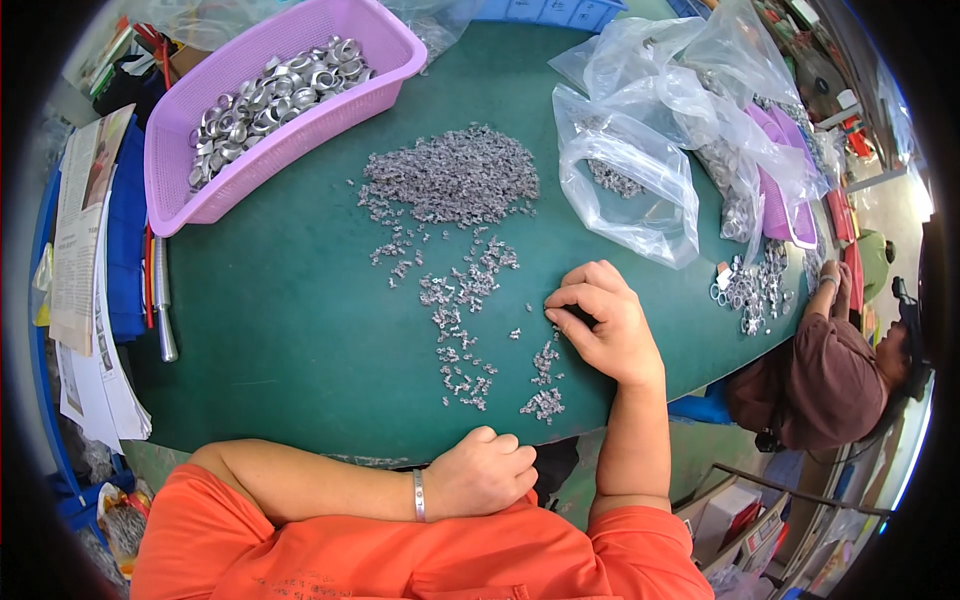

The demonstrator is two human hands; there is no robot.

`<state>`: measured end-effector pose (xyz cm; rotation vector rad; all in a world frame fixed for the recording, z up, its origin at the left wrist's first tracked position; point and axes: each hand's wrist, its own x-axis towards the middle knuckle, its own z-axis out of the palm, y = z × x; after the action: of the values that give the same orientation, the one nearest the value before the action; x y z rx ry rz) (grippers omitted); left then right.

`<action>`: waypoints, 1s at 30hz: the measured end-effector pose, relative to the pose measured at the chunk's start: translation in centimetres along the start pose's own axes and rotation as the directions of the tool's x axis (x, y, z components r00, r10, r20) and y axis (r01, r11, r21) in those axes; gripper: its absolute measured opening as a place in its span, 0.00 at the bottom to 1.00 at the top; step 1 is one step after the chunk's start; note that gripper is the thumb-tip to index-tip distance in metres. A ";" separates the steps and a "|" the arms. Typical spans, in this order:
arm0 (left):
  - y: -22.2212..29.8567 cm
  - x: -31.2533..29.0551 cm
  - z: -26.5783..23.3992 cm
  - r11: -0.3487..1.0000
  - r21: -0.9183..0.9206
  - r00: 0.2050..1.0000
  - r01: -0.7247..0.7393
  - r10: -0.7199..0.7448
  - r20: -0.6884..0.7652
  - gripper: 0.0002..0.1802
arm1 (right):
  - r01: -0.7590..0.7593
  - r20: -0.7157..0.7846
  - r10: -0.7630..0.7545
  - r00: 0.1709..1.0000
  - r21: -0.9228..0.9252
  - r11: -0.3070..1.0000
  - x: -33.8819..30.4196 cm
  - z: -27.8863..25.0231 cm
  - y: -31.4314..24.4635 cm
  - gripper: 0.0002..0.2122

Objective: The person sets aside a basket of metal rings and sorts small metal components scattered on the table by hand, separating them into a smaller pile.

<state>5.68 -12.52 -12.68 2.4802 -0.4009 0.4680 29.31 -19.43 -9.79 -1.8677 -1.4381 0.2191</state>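
Observation:
My right hand is over the green table with thumb and forefinger pinched together; any piece between the tips is too small to make out. Just below those fingertips runs a thin trail of tiny silvery-grey metal parts. My left hand is closed in a fist by the table's near edge, its palm hidden. Farther left, a looser strip of the same parts leads up to a large heap of small metal parts at the middle of the table.
A purple plastic basket of metal rings stands at the far left. Clear plastic bags lie at the far right, near loose metal pieces. Papers and a metal rod are at the left edge. Another person sits at right.

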 end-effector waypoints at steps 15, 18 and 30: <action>-0.3 0.0 0.1 0.999 -0.048 1.000 0.008 -0.009 -0.024 0.06 | -0.027 -0.117 0.042 0.992 0.123 0.992 -0.2 -0.8 0.6 0.08; -0.3 0.0 0.1 0.999 -0.046 1.000 0.007 -0.008 -0.016 0.05 | -0.037 -0.092 0.048 0.995 0.122 0.992 -0.4 -1.0 0.9 0.09; -0.3 -0.1 0.1 0.999 -0.054 1.000 0.009 -0.009 -0.011 0.04 | 0.041 0.027 -0.044 0.999 0.115 0.993 0.3 -0.3 -0.4 0.06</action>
<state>5.79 -12.35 -12.96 2.4255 -0.3925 0.4610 29.31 -19.31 -9.26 -1.7464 -1.4533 0.3032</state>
